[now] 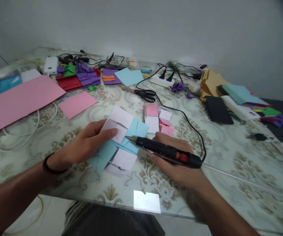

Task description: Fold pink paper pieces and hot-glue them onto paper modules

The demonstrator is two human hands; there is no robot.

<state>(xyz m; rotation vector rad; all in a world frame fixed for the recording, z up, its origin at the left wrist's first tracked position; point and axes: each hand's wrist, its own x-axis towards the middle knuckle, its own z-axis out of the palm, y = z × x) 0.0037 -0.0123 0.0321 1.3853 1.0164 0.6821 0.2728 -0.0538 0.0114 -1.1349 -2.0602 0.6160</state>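
My left hand (91,141) pinches a folded white paper piece (118,124), thumb on top. Light-blue folded squares (137,128) adjoin it on the right and below. In my right hand (173,154) is a black hot glue gun (166,149) with an orange-red part, a clear glue stick coming out of its back. Its brass-coloured nozzle points left at the light-blue paper beside the white piece; whether it touches cannot be made out. Another white folded square (122,162) and a blue one (104,155) lie just below my left hand's papers.
Pink and white folded papers (152,124) lie beyond the glue gun. Scissors (143,95) rest near its black cord (188,119), which leads toward a white power strip (162,80). Pink sheets (77,104) are at left, a black phone-like slab (218,109) at right.
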